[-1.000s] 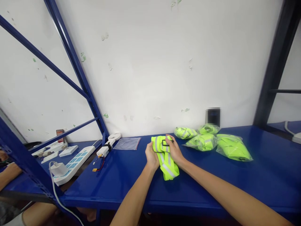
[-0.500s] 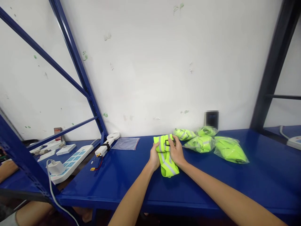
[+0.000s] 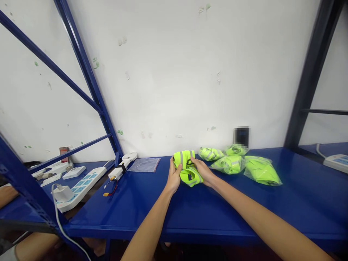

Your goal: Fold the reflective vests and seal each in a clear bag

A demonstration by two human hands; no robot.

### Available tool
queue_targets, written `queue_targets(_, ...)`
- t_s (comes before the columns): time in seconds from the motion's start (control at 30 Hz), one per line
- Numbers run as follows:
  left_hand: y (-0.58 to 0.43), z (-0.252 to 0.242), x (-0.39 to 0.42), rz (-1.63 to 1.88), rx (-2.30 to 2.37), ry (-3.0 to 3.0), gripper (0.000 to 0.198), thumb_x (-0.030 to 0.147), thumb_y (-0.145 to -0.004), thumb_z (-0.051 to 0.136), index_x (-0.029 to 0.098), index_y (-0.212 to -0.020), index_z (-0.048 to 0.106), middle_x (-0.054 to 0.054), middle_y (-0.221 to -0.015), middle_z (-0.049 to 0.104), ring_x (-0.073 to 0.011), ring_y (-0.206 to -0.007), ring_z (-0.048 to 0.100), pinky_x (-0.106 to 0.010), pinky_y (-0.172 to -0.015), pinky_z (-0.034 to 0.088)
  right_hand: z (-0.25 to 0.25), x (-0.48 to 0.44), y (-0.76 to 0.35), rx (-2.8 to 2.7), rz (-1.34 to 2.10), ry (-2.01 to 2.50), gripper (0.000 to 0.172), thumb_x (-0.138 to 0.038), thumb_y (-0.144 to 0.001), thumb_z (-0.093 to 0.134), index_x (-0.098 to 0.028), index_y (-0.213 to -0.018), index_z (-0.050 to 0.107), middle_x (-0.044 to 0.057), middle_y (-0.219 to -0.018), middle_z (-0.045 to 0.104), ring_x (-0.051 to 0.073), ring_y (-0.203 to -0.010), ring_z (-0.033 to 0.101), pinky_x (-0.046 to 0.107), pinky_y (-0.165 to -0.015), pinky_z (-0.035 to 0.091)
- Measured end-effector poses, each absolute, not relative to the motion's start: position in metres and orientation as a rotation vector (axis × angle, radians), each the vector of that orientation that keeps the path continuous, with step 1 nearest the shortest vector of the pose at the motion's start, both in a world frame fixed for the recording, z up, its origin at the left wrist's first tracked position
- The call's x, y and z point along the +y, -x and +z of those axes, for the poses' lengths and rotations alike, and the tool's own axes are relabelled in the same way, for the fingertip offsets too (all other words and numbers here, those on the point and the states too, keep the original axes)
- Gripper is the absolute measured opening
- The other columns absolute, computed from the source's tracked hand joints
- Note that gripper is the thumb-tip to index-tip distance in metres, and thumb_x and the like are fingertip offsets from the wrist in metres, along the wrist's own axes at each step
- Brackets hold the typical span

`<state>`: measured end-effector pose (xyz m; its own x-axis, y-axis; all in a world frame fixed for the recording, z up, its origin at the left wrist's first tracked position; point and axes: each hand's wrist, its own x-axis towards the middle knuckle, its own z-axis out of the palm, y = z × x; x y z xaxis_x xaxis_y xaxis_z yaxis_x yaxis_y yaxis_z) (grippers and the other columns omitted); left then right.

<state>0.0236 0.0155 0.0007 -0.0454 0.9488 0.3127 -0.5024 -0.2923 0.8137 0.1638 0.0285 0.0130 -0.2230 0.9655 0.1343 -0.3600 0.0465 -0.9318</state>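
Note:
Between my hands, above the blue table (image 3: 130, 214), is a partly folded neon-yellow reflective strap (image 3: 187, 170) with silver-grey stripes. My left hand (image 3: 174, 175) is closed on its left side, thumb in front. My right hand (image 3: 202, 170) grips its right side, where a bit of black, seemingly a buckle, shows by the fingers. The lower part of the strap hangs in a loop. Right of my hands lie several clear bags with neon-yellow items, among them a large bag (image 3: 263, 170) and a striped bundle (image 3: 230, 165).
A flat clear zip bag (image 3: 145, 165) lies left of my hands, near a white fan (image 3: 129, 157) and a white device with wires (image 3: 116, 173). A power strip (image 3: 81, 188) is beyond the blue rack post. A dark pixelated object (image 3: 241, 136) leans on the wall. Another person's arm (image 3: 8, 195) shows far left.
The strap's hanging end has come up and curled into a loop. Its buckle is now mostly covered by my right hand. The whole view has shifted slightly.

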Motion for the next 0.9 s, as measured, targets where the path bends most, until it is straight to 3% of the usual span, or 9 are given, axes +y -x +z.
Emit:
queue_targets(0.13,-0.014,-0.001,0.021,1.586,0.656,-1.051,0.059,0.022,-0.067,0.077,0.029,-0.121,0.053,-0.005,-0.116,0.062,-0.0207,-0.104,0.060,-0.029,-0.083,0.049,0.017,0.026,-0.172,-1.142,1.769,0.700,0.036,-0.043,-0.083,0.060,-0.027,-0.113,0.052,0.003,-0.094,0.070,0.021,-0.074,0.069,0.038,-0.063,0.058)
queue_targets(0.3,-0.009,0.001,0.020,1.527,0.650,-1.090,0.040,0.017,-0.066,0.069,0.024,-0.105,0.060,-0.003,-0.105,0.063,-0.0173,-0.093,0.060,-0.026,-0.076,0.049,0.012,0.028,-0.176,-1.040,1.776,0.689,0.036,-0.017,-0.074,0.061,-0.028,-0.107,0.049,-0.001,-0.089,0.068,0.018,-0.081,0.069,0.040,-0.074,0.058)
queue_targets(0.43,-0.011,0.003,0.016,1.485,0.641,-1.112,0.026,0.029,-0.071,0.071,0.021,-0.092,0.057,-0.002,-0.097,0.061,-0.0160,-0.089,0.059,-0.028,-0.075,0.050,0.005,0.034,-0.174,-1.025,1.690,0.735,0.051,-0.006,-0.065,0.058,-0.030,-0.110,0.051,-0.001,-0.089,0.066,0.019,-0.079,0.069,0.044,-0.078,0.058)
queue_targets(0.57,-0.008,0.002,0.018,1.560,0.712,-1.119,0.036,0.031,-0.067,0.078,0.023,-0.092,0.053,0.000,-0.094,0.061,-0.0134,-0.081,0.060,-0.024,-0.069,0.050,0.009,0.031,-0.175,-1.038,1.750,0.648,0.055,-0.008,-0.066,0.057,-0.029,-0.117,0.050,0.001,-0.096,0.066,0.019,-0.085,0.068,0.042,-0.084,0.055)
queue_targets(0.7,-0.005,0.003,0.020,1.568,0.639,-1.011,0.073,0.018,-0.063,0.081,0.031,-0.125,0.045,0.000,-0.098,0.063,-0.0140,-0.089,0.063,-0.027,-0.081,0.049,0.019,0.025,-0.175,-1.010,1.843,0.519,0.044,-0.025,-0.078,0.060,-0.028,-0.120,0.047,0.005,-0.110,0.065,0.020,-0.097,0.067,0.042,-0.089,0.053)
queue_targets(0.77,-0.005,0.005,0.019,1.513,0.572,-0.978,0.084,0.013,-0.061,0.081,0.029,-0.133,0.041,-0.002,-0.100,0.065,-0.0160,-0.096,0.064,-0.029,-0.090,0.047,0.021,0.023,-0.175,-1.030,1.819,0.558,0.041,-0.028,-0.079,0.062,-0.028,-0.118,0.049,0.005,-0.110,0.066,0.020,-0.095,0.067,0.041,-0.087,0.054)
queue_targets(0.9,-0.001,0.009,0.018,1.354,0.499,-1.144,0.070,0.009,-0.059,0.080,0.018,-0.123,0.055,-0.009,-0.109,0.066,-0.0214,-0.104,0.062,-0.031,-0.094,0.045,0.020,0.024,-0.178,-1.138,1.865,0.572,0.025,-0.023,-0.079,0.064,-0.016,-0.103,0.060,0.009,-0.099,0.070,0.020,-0.090,0.068,0.036,-0.089,0.052)
